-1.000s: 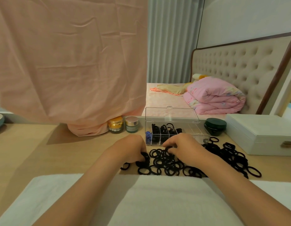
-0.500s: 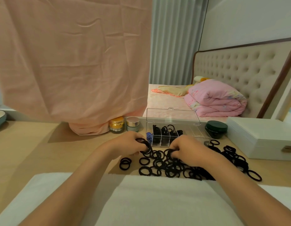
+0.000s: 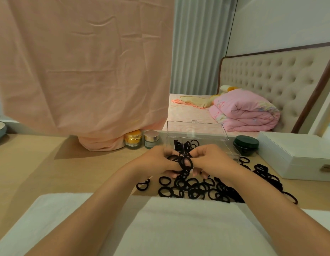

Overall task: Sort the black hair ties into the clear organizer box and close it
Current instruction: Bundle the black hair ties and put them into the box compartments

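Both hands hover just above the loose pile of black hair ties [image 3: 197, 188], which lies near the front edge of the surface [image 3: 40, 172], right of its middle. The left hand [image 3: 156, 161] has its fingers [image 3: 172, 174] curled through a bunch of hair ties [image 3: 185, 161]. The right hand [image 3: 213, 159] pinches the same bunch from the other side. Just behind the hands stands the clear organizer box [image 3: 224, 145], its lid [image 3: 195, 129] upright, with ties in its left compartments.
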The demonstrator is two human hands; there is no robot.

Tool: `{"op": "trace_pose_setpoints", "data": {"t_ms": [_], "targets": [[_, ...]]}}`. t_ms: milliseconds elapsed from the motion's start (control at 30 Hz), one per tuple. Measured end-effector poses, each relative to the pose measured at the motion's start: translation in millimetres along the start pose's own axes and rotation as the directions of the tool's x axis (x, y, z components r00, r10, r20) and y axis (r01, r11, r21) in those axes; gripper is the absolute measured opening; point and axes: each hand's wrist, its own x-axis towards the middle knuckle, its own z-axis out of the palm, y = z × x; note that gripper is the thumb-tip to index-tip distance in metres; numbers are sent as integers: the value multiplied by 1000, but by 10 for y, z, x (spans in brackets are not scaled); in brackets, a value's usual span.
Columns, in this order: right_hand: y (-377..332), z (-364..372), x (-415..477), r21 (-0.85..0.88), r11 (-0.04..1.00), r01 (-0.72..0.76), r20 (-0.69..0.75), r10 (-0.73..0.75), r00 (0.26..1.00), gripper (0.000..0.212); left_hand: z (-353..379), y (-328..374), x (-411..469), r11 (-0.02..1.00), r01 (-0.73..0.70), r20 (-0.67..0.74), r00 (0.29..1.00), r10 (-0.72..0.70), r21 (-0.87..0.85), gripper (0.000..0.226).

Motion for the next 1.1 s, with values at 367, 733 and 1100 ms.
{"op": "trace_pose_setpoints", "data": {"t_ms": [367, 733, 1100], "targets": [[40, -27, 41, -23, 992, -121, 7, 122, 993, 16, -48, 5, -3, 988, 76, 98, 993, -63, -137, 23], [-35, -152, -27, 206, 978, -32, 125, 6, 992, 18, 14, -41, 42, 996, 70, -214, 974, -79, -52, 14], [32, -22, 6, 118, 990, -71, -35, 75, 997, 24, 27, 78, -40, 969, 46, 124, 992, -16, -242, 49]]}}
